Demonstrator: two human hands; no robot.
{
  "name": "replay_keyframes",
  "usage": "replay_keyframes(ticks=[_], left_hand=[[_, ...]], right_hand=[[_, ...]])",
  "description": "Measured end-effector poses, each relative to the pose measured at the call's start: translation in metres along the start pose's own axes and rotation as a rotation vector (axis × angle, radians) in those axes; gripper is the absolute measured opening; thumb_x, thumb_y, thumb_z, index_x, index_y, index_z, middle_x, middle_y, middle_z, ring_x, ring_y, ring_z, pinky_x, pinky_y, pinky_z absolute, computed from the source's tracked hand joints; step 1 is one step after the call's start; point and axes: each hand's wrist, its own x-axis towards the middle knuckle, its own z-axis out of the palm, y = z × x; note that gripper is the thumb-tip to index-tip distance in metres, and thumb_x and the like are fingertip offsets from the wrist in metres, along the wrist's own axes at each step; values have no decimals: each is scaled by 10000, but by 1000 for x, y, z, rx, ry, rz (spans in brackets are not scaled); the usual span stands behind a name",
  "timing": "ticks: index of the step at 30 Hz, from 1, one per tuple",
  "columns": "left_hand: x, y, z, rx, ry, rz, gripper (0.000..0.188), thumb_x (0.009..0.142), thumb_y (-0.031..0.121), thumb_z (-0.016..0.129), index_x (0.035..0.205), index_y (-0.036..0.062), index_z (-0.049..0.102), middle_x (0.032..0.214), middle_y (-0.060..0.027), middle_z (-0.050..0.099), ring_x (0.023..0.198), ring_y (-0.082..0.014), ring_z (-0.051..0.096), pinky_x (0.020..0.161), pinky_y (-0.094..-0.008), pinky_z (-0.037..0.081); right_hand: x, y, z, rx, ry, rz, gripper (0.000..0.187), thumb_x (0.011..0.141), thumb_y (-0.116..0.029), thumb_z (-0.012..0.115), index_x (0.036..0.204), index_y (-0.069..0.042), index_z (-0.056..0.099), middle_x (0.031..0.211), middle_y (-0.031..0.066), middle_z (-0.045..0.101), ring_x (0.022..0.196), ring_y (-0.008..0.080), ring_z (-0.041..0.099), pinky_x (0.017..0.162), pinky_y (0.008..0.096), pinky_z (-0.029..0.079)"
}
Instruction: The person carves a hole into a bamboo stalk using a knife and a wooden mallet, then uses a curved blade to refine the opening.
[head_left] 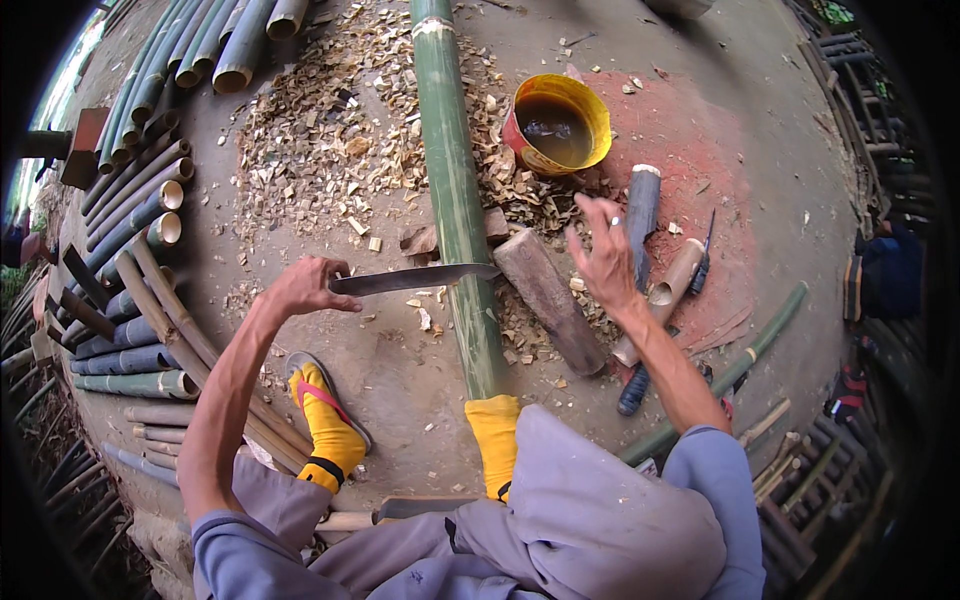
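Observation:
A long, dark, slightly curved knife blade lies across a thick green bamboo pole, which runs away from me. My left hand pinches the blade's left end between thumb and fingers. The blade's other end reaches just past the pole's right side, and no handle shows. To the right of the pole my right hand is raised and holds nothing. Its fingers are apart, and one wears a ring. Below that hand rests a squared wooden block. My foot in a yellow sock is at the pole's near end.
Wood chips cover the ground around the pole. Beyond my right hand stands a yellow and red bucket of murky liquid. Short bamboo pieces and a dark-handled tool lie right. Cut bamboo poles are stacked left.

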Motion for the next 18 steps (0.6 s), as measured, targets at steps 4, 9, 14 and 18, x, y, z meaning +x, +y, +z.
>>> replay_keyframes(ticks=[4, 9, 14, 18], left_hand=[[5, 9, -8, -120, -180, -155, 430, 612, 284, 811, 883, -21, 677, 683, -76, 637, 625, -182, 607, 578, -337, 469], [4, 8, -1, -133, -140, -180, 323, 611, 178, 786, 823, -33, 666, 658, -68, 625, 593, -159, 596, 543, -314, 470], [6, 14, -3, -149, -172, -199, 309, 617, 176, 777, 813, -33, 661, 640, -63, 619, 571, -146, 589, 526, -303, 465], [3, 13, -4, -158, -153, -191, 304, 617, 179, 774, 810, -26, 661, 630, -55, 617, 553, -144, 586, 516, -303, 466]], right_hand=[[-95, -23, -1, 83, -243, 226, 685, 764, -211, 739, 1338, -10, 425, 1202, 214, 470, 1029, 367, 517, 922, 469, 441], [-159, -36, 4, -15, -303, 418, 968, 696, -191, 792, 1488, -145, 236, 1262, 262, 436, 1122, 441, 473, 948, 496, 405], [-171, -23, 25, -69, -224, 436, 1073, 622, -185, 835, 1496, -207, 213, 1143, 220, 534, 1036, 398, 537, 865, 483, 453], [-167, -22, 29, -48, -196, 436, 1034, 606, -201, 843, 1463, -161, 267, 1123, 197, 553, 1017, 384, 546, 837, 481, 462]])
